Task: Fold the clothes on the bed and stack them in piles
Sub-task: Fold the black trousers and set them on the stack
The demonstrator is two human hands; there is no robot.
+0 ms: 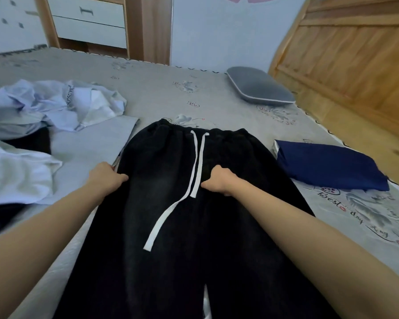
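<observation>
One bed [148,93] fills most of the view, its grey printed cover running from a wooden headboard [346,72] on the right to a white chest of drawers [88,21] beyond the far edge. Spread flat along the middle of the bed lie black trousers [175,226], waistband at the far end and legs running toward the camera, with a white drawstring [194,171] trailing down the front in two strands, one much longer than the other. To the left sits a loose heap of pale blue and white clothes [51,104], unfolded, with a dark garment showing under it; nearer the camera on the same side lies a crumpled white garment [16,178]. A light grey garment [97,143] lies flat between the heap and the trousers, its right edge tucked under the trousers. On the right, just beside the trousers, rests a folded navy garment [327,166]. A grey pillow [258,87] lies near the headboard at the far side. The left hand [106,177] grips the left edge of the trousers below the waistband, fingers curled into the cloth. The right hand [218,180] pinches a bunch of fabric at the middle of the trousers, just right of the drawstring, fingers curled tight with the thumb pointing left.
</observation>
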